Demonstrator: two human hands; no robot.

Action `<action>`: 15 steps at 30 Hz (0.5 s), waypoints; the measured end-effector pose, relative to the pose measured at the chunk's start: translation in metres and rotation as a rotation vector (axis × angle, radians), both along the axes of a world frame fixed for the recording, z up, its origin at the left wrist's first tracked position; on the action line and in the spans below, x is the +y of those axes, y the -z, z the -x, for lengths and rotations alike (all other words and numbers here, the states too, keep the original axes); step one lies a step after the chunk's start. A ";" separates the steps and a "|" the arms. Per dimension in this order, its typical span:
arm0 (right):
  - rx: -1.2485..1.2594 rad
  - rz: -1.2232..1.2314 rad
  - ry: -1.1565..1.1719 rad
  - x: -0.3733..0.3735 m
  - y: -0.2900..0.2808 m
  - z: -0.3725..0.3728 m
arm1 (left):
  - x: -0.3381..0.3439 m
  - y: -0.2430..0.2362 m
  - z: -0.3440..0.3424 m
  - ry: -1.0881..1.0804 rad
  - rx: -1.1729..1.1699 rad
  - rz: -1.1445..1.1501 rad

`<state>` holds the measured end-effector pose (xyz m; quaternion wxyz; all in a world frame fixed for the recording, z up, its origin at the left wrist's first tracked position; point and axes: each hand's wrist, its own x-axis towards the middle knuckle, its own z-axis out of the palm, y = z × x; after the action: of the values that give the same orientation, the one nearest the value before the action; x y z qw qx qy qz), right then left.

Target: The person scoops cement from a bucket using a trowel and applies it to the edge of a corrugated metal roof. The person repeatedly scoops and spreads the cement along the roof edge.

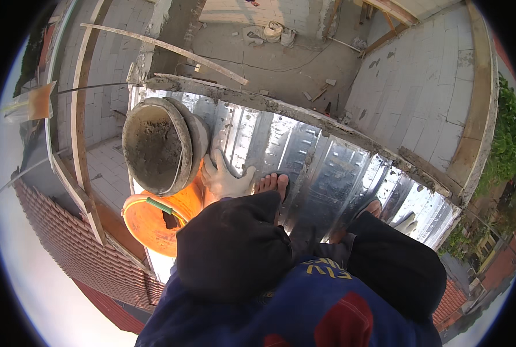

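My left hand (228, 178), in a pale work glove, rests with fingers spread on the shiny corrugated metal sheet (342, 168). Just left of it is a mortar-caked bucket (197, 130), tilted, with grey mortar (154, 147) inside. Whether my fingertips touch the bucket, I cannot tell. An orange bucket (136, 222) stands nearer, below the grey one, and a tool with a green handle (161, 204) lies in it. My right hand (407, 223), gloved too, shows only in part beyond my right knee, its fingers stretched out over the metal sheet.
My bare foot (272, 184) and the other foot stand on the metal sheet, high above a floor (258, 63) with sacks (273, 33) and scraps. A rough concrete edge (281, 107) runs along the sheet's far side. A wooden strip (171, 49) juts across at upper left. Tiled roofs (79, 243) lie below.
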<state>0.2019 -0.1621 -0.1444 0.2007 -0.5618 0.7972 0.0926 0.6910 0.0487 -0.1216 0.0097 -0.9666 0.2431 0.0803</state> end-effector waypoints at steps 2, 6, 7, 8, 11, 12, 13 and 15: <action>-0.003 0.002 -0.039 -0.007 0.005 -0.005 | 0.000 -0.010 -0.004 0.020 0.091 -0.012; -0.038 -0.022 -0.140 -0.023 0.014 -0.004 | 0.010 -0.011 -0.003 -0.029 0.128 0.044; -0.055 -0.036 -0.160 -0.027 0.016 -0.001 | 0.008 -0.016 -0.001 -0.029 0.116 0.021; -0.075 -0.055 -0.180 -0.029 0.016 0.002 | 0.009 -0.021 0.002 -0.075 0.136 0.001; -0.129 -0.148 -0.213 -0.050 0.008 0.016 | 0.019 -0.030 0.011 -0.084 0.278 0.017; -0.148 -0.212 -0.217 -0.059 0.002 0.018 | 0.035 -0.031 0.015 -0.095 0.412 0.160; -0.167 -0.291 -0.197 -0.068 -0.006 0.022 | 0.048 -0.032 0.020 -0.095 0.546 0.306; -0.186 -0.569 -0.076 -0.093 -0.034 0.015 | 0.072 -0.042 0.032 -0.313 0.842 0.458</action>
<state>0.1865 -0.2553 -0.1107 0.4187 -0.5183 0.6959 0.2680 0.6591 0.1211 -0.0796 -0.3137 -0.8525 0.0894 0.4085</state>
